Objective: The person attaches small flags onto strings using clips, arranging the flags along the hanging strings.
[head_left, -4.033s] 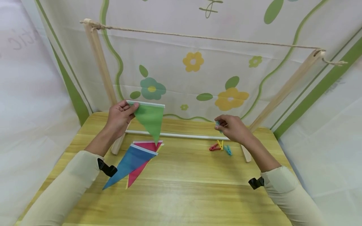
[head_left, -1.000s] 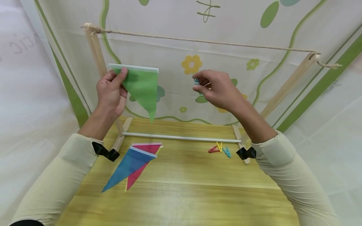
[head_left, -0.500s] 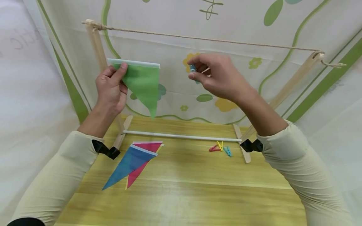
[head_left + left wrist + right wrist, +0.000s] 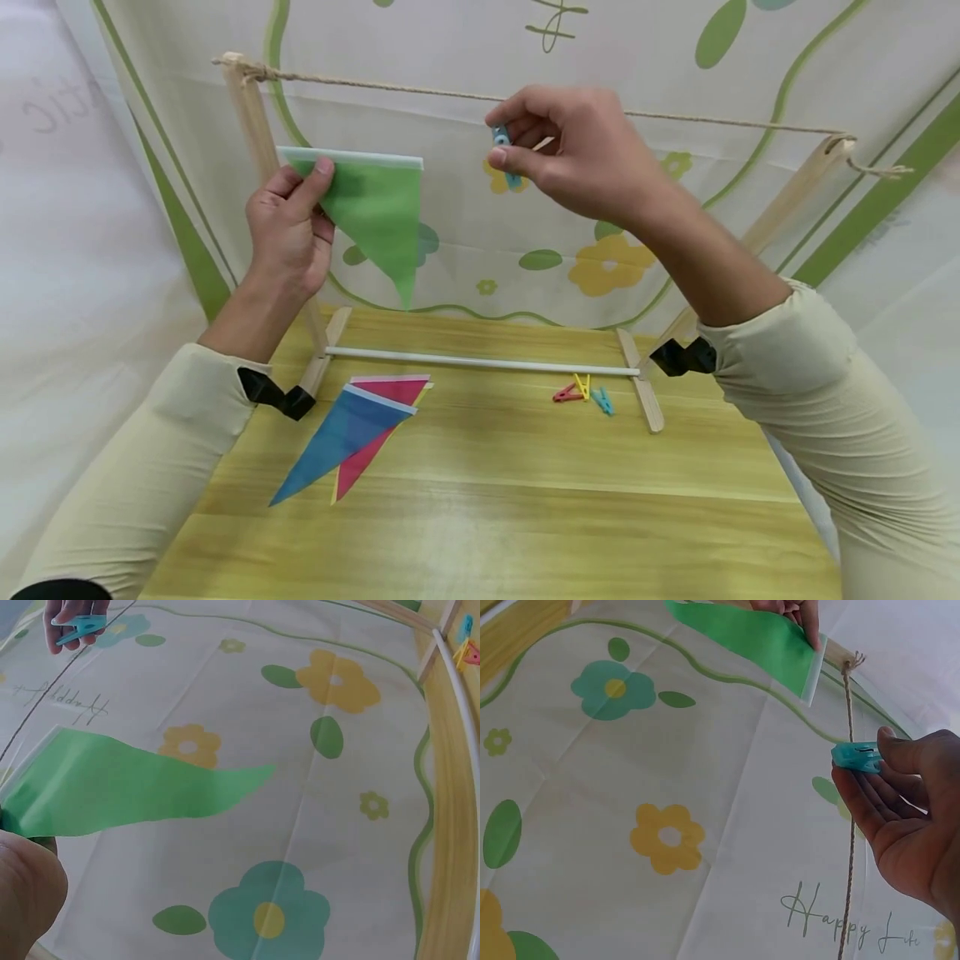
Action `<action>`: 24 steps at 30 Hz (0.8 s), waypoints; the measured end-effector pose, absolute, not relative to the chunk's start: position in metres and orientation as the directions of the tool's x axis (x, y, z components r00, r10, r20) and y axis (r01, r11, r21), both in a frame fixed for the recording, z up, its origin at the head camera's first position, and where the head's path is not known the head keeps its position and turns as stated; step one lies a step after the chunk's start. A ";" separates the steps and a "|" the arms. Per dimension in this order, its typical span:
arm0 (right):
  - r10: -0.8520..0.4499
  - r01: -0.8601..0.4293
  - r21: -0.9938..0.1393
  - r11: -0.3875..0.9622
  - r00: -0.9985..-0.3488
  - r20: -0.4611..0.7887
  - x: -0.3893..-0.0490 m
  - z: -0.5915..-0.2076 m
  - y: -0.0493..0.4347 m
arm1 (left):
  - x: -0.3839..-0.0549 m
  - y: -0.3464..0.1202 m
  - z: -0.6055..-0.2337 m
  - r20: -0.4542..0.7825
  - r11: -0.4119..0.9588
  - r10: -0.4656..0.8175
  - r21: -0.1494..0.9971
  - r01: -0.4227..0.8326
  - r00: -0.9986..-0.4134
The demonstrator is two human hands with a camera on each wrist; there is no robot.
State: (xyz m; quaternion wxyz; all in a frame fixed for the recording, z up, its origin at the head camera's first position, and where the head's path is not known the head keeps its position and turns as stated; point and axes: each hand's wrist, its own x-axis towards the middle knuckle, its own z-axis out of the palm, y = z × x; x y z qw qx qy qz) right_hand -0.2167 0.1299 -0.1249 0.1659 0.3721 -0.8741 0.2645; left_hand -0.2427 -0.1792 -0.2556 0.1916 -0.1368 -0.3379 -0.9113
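Between thumb and fingers, my left hand point(image 4: 288, 225) pinches a green triangular pennant point(image 4: 378, 212) near the left end of its white top band. The pennant hangs point down, just below the left part of a twine line point(image 4: 390, 87). My right hand point(image 4: 577, 150) pinches a light-blue clothespin point(image 4: 502, 150) between thumb and fingertips, close to the twine near its middle. In the right wrist view the clothespin point(image 4: 857, 756) appears by the twine; whether they touch I cannot tell. The left wrist view shows the pennant point(image 4: 127, 784) with its tip curling.
Two wooden posts point(image 4: 255, 125) hold the twine, joined low down by a white rod point(image 4: 480, 362). A blue pennant point(image 4: 345, 437) lies over a red pennant point(image 4: 382, 450) with a yellow edge beneath. Red, yellow and blue clothespins point(image 4: 602, 402) lie right on the wooden table point(image 4: 525, 517).
Both hands have risen from lower down with the green pennant and the blue clothespin. Over the last second, my right hand moved further up to the twine, while my left rose slightly.
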 end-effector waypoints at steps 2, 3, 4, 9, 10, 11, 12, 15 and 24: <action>-0.560 -0.743 -0.334 0.580 -0.661 0.499 -0.217 -0.122 0.129 | -0.243 -0.179 -0.253 0.379 -0.697 -0.255 0.566 0.441 -0.890; -0.559 -0.745 -0.329 0.580 -0.658 0.504 -0.217 -0.121 0.128 | -0.243 -0.179 -0.252 0.379 -0.696 -0.253 0.568 0.440 -0.890; -0.558 -0.748 -0.326 0.579 -0.655 0.510 -0.217 -0.120 0.127 | -0.243 -0.179 -0.251 0.378 -0.697 -0.252 0.568 0.439 -0.891; -0.550 -0.751 -0.321 0.578 -0.648 0.526 -0.217 -0.114 0.119 | -0.242 -0.180 -0.246 0.376 -0.702 -0.257 0.560 0.439 -0.890; -0.547 -0.752 -0.325 0.573 -0.647 0.531 -0.217 -0.113 0.117 | -0.242 -0.181 -0.244 0.377 -0.705 -0.259 0.556 0.441 -0.889; -0.544 -0.754 -0.330 0.567 -0.644 0.538 -0.217 -0.111 0.115 | -0.242 -0.181 -0.243 0.377 -0.709 -0.259 0.552 0.440 -0.889; -0.541 -0.756 -0.330 0.565 -0.642 0.544 -0.218 -0.110 0.113 | -0.243 -0.181 -0.242 0.377 -0.712 -0.259 0.548 0.440 -0.889; -0.535 -0.762 -0.333 0.555 -0.634 0.559 -0.220 -0.106 0.108 | -0.243 -0.180 -0.238 0.366 -0.718 -0.263 0.544 0.435 -0.892; -0.514 -0.766 -0.332 0.550 -0.624 0.588 -0.228 -0.099 0.094 | -0.247 -0.176 -0.230 0.338 -0.750 -0.292 0.500 0.433 -0.895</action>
